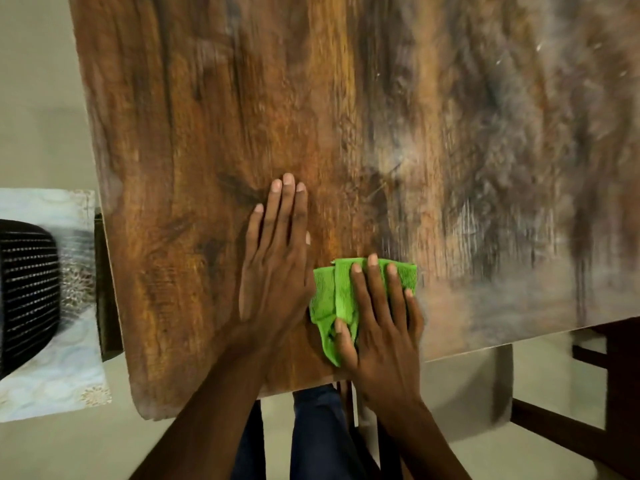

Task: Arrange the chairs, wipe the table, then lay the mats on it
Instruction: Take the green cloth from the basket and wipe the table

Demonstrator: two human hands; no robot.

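Note:
A wooden table [346, 116] with a brown grained top fills most of the view. My left hand [277, 261] lies flat on it near the front edge, fingers together, holding nothing. My right hand [381, 320] presses down on a crumpled green cloth [332, 292] just to the right of the left hand, the fingers spread over the cloth and the thumb curled under its lower corner. The table's right half looks greyish and streaked.
A dark wooden chair [609, 393] stands under the table's right front edge. At the left, pale patterned mats [52, 386] lie on a low surface beside a black ribbed object [27, 292]. My legs [318, 434] show below the table edge. Beige floor lies around.

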